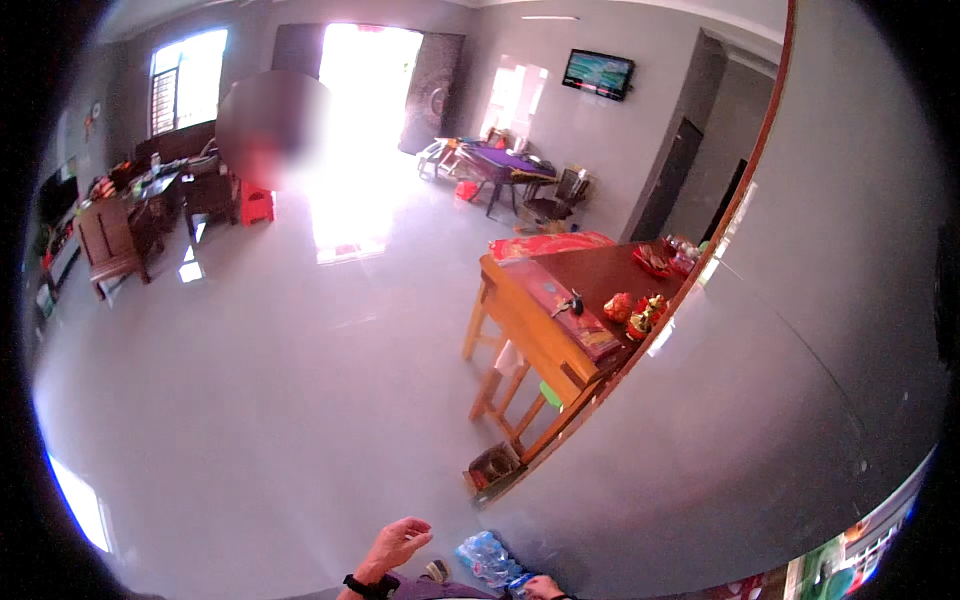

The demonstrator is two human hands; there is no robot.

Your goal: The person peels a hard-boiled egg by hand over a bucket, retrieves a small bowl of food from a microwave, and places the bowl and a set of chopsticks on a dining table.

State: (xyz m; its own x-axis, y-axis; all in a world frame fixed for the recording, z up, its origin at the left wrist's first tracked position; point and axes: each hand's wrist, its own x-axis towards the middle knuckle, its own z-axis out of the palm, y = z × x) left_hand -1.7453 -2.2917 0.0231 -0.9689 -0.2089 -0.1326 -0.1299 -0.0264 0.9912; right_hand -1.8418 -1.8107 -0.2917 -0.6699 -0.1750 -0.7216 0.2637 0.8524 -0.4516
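Note:
My left hand [397,544] is at the bottom of the view, a dark watch on its wrist. Its fingers are loosely curved, with nothing visible in them. To its right, low in the picture, my right hand [541,587] grips the near end of some clear plastic bottles with blue parts [487,559]. How many bottles there are, and whether they are wrapped together, I cannot tell. Part of the right hand is cut off by the lower edge. One foot in a shoe or slipper [438,571] shows between the hands.
A wooden table [525,322] with red cloths, keys and red-gold ornaments stands beside a wall edge [765,135]. A box [493,465] sits on the floor below. Farther off are a purple-topped table [506,157], a red stool [257,205], a wooden chair [112,240] and a blurred person [262,157].

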